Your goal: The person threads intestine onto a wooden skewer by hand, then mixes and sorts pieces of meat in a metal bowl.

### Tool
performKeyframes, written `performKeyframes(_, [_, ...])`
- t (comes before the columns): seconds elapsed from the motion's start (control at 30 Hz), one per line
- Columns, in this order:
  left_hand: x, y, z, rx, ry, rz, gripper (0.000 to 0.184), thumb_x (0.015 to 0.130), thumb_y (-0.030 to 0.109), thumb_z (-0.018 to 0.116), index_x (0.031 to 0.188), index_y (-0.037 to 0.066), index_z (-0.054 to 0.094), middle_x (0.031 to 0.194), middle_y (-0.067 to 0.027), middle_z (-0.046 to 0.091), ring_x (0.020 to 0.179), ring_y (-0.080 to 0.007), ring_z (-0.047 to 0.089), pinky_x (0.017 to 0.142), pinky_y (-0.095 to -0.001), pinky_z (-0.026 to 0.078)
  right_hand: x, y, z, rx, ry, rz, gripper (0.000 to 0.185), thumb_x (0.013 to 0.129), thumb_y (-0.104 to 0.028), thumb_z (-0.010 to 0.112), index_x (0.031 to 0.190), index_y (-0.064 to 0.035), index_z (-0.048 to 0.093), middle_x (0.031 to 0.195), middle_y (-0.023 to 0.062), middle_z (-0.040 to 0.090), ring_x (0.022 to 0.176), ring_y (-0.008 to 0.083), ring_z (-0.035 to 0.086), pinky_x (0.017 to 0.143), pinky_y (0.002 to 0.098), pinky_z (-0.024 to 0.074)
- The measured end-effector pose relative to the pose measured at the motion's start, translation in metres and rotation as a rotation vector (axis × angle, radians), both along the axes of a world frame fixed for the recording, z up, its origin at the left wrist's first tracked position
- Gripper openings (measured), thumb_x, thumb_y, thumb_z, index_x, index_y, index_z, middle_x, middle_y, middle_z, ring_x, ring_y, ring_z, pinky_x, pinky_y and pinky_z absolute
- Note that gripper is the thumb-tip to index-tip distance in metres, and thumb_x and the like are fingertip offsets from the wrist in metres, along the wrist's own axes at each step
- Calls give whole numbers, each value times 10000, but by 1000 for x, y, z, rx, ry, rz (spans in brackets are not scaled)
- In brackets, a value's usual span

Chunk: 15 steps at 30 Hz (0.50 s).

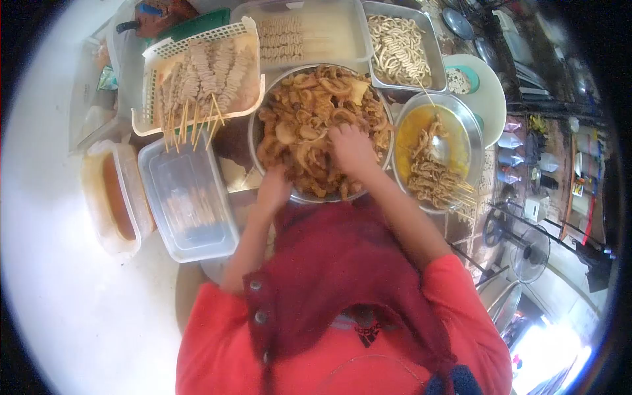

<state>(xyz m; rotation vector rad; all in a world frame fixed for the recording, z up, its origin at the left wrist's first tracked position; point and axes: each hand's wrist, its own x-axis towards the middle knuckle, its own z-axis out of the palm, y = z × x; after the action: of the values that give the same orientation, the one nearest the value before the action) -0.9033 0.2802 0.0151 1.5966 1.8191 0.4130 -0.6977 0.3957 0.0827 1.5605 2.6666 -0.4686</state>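
"Brown curled pieces [308, 105]: where do they lie?"

"Heaped in the large round bowl [252, 138] in front of the person, between the white basket [150, 92] of skewers on the left and the metal basin [454, 105] on the right."

"And the hands?"

"Both are at the heap. The right hand [352, 150] is over its right half, back of the hand up, with bent fingers pressed among the pieces. The left hand [274, 186] is lower, at the near left rim, its fingertips hidden."

"Gripping anything?"

"I cannot tell for either one (the fingers are buried or blurred)."

"How do the arms run?"

"The right forearm slants from near right to far left, crossing the rim. The left is steeper, leaning slightly right, elbow out to the left."

"Any writing?"

"On the red shirt [464, 296], above the maroon apron's [336, 253] near edge, a dark logo [368, 334] reads 'adidas', upside down and partly creased. Lettering on the far-right shelf goods [510, 141] is too small to read."
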Motion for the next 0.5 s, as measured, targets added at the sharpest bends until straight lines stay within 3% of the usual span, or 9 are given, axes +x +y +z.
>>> performKeyframes(0.17, [17,3,5,-70,223,-65,348,736,131,603,1030,-36,525,957,-279,572,962,-397,560,846,-459,450,9,-15,-13,108,58,28,155,800,-131,477,929,-53,515,933,136,545,915,313,516,745,434,442])
performKeyframes(0.27, [21,9,-4,-90,241,-32,365,720,141,611,1032,-23,516,947,-269,570,952,-414,550,836,-475,449,18,-29,-13,-25,-3,40,154,821,-142,436,916,-49,514,909,139,549,904,321,518,748,439,439])
performKeyframes(0.4, [26,11,-8,-113,270,-4,358,696,155,621,1001,-10,534,965,-250,561,953,-408,543,821,-487,450,53,-39,-6,-91,278,-141,210,752,-116,603,932,-44,520,866,150,576,860,344,552,755,438,434])
performKeyframes(0.47, [31,12,-2,-164,305,-41,350,711,123,579,1035,-5,547,1052,-231,524,1023,-409,505,837,-499,432,87,-36,11,-120,459,-329,312,717,-115,680,976,-42,524,865,161,580,847,348,555,772,450,427])
performKeyframes(0.5, [33,12,0,-190,324,-58,351,719,107,559,1052,-3,553,1096,-222,506,1058,-409,486,845,-506,423,107,-31,13,-140,379,-508,334,724,-126,684,1009,-43,532,892,162,581,852,347,554,777,448,430])
